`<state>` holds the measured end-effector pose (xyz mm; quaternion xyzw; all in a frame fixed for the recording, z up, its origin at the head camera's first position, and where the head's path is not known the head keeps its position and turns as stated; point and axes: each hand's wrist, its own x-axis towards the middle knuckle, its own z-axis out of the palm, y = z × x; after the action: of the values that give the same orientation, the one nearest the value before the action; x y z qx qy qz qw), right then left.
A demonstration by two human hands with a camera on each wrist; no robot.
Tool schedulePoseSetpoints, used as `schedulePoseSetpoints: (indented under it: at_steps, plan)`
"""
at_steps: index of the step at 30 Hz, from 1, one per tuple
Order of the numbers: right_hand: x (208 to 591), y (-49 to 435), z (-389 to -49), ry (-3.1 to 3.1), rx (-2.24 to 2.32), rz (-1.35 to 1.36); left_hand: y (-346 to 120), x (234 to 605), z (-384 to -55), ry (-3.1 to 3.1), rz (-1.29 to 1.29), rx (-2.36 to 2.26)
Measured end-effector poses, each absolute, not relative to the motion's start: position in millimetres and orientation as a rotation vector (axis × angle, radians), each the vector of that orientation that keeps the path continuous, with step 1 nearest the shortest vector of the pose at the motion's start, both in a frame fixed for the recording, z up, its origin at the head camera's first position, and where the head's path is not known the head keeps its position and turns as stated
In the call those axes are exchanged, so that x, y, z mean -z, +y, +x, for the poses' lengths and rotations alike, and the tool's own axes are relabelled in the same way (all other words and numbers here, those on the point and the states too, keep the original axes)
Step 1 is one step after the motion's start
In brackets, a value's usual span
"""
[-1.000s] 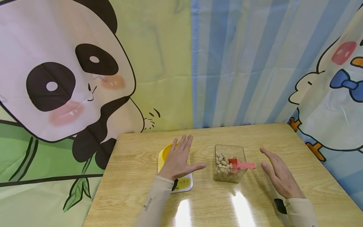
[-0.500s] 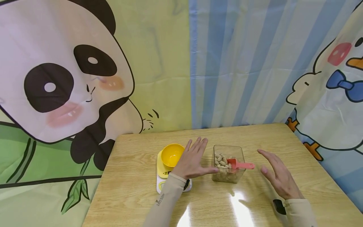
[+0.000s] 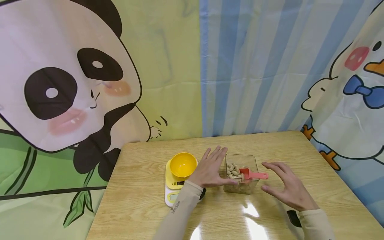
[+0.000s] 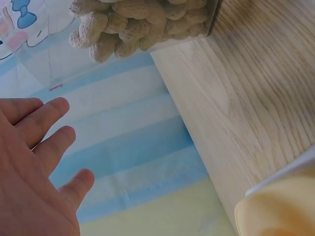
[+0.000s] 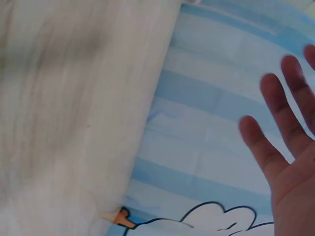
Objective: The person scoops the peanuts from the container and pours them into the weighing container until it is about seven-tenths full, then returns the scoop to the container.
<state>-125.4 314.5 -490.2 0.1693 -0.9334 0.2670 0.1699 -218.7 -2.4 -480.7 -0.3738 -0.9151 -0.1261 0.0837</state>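
Observation:
A clear square container [image 3: 240,188] holds unshelled peanuts [image 3: 233,170]; in the left wrist view the peanuts [image 4: 142,22] show through its wall. A pink scoop [image 3: 253,174] lies in it, the handle jutting over the right rim. My left hand [image 3: 209,170] is spread at the container's left side, thumb overlapping its front wall in the head view. To the right, my right hand [image 3: 292,186] is held with thumb and fingers apart, near the scoop's handle and holding nothing. The right wrist view shows its fingers [image 5: 278,101] extended.
A yellow bowl [image 3: 183,165] sits on a yellow and white kitchen scale [image 3: 172,181] left of my left hand, whose forearm partly covers the scale. Everything stands on a wooden table [image 3: 144,186]. A printed cloth [image 3: 168,83] hangs behind the table's far edge.
My left hand has moved right, from over the scale to the container's side, uncovering the bowl. My right hand has come slightly left, closer to the scoop's handle.

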Motion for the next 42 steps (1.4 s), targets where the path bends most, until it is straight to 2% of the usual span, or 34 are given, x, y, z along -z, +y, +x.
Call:
schedulePoseSetpoints:
  at_steps: [22, 42]
  plan:
    - [462, 301, -143, -2.484, -0.535, 0.843, 6, 487, -224, -2.802, -1.142, 0.402]
    - [456, 298, -151, -2.498, -0.552, 0.890, 8, 489, -226, -2.794, -1.138, 0.434]
